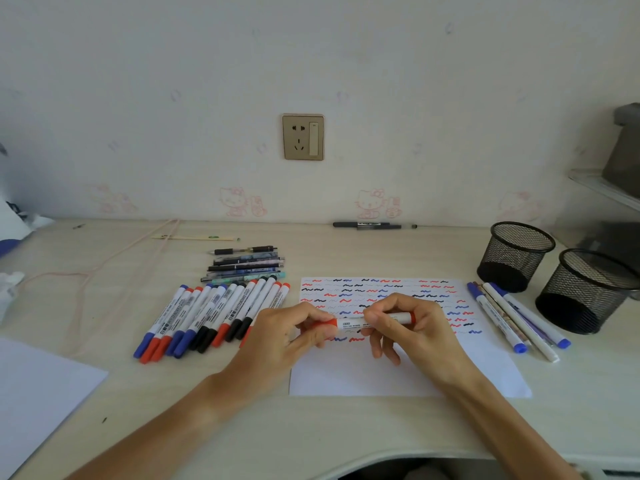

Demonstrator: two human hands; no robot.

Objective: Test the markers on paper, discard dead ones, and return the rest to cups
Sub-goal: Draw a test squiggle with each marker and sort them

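Pale worktop (pixel 311 427) under papered wall, red marker (pixel 372 320) being held level over scribbled paper (pixel 381 372), cap end being pinched by left hand (pixel 294 336), barrel being gripped by right hand (pixel 412 327), cap seemingly on, two mesh cups (pixel 516 254) standing at right.

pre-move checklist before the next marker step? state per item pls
1. Red marker held by both hands: ok, left hand on the cap end, right hand on the barrel.
2. Cap on or off: cannot tell, left fingers cover the joint.
3. Test paper has free space: ok, lower part is blank.
4. Mesh cups upright and reachable: ok, both stand right of the paper.
5. Untested row clear of the hands: ok, lying left of the paper.
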